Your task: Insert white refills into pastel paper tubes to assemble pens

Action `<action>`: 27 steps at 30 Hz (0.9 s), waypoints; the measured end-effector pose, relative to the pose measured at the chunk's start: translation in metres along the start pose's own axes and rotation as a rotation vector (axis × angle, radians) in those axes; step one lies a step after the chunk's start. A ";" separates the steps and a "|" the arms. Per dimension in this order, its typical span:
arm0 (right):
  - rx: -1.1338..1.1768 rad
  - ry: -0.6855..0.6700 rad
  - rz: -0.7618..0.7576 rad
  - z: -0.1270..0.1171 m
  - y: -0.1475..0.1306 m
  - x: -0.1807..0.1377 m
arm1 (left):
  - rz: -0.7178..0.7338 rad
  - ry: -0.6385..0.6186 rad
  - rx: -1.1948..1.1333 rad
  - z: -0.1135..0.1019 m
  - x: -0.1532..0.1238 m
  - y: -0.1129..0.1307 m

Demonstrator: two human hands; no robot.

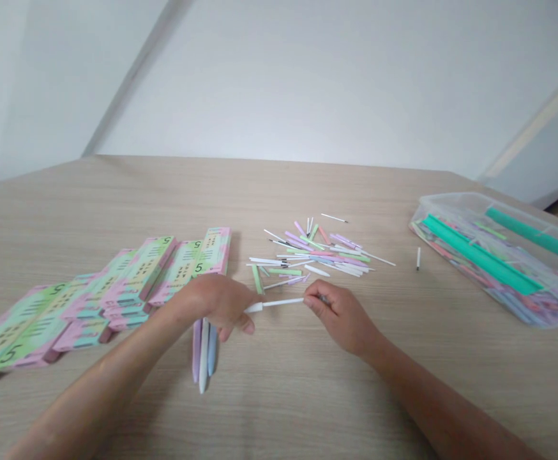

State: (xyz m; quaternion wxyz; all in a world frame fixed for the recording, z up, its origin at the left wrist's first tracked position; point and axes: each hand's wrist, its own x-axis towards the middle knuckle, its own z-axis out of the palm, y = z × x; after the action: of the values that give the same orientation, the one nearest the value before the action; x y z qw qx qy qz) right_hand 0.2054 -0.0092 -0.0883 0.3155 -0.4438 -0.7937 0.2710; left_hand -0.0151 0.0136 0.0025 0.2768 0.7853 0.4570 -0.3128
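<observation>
A pale wood-grain bench fills the view, smooth and matte. On its left lies a fanned row of flat card boxes, printed in green and pink with a large "5". At far right sits a clear plastic tub, rectangular with rounded corners, holding long teal strips over a layer of thin pastel pieces. Mid-bench is a loose pile of slim pen parts in white, purple, green and pink. Near it, the left hand is curled around three pens, purple, white and blue, tips pointing near. Its fingers also pinch one end of a white stick. The right hand pinches the other end, just above the bench.
</observation>
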 end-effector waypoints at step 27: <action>-0.609 -0.111 0.110 -0.037 0.078 0.021 | -0.001 -0.180 -0.040 0.016 0.026 -0.017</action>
State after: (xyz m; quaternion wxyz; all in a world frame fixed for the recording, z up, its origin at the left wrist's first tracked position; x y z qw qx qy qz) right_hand 0.2664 0.0503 -0.1139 0.1090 -0.5448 -0.8292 0.0614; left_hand -0.0239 0.0234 -0.0293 0.3323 0.7482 0.4367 -0.3729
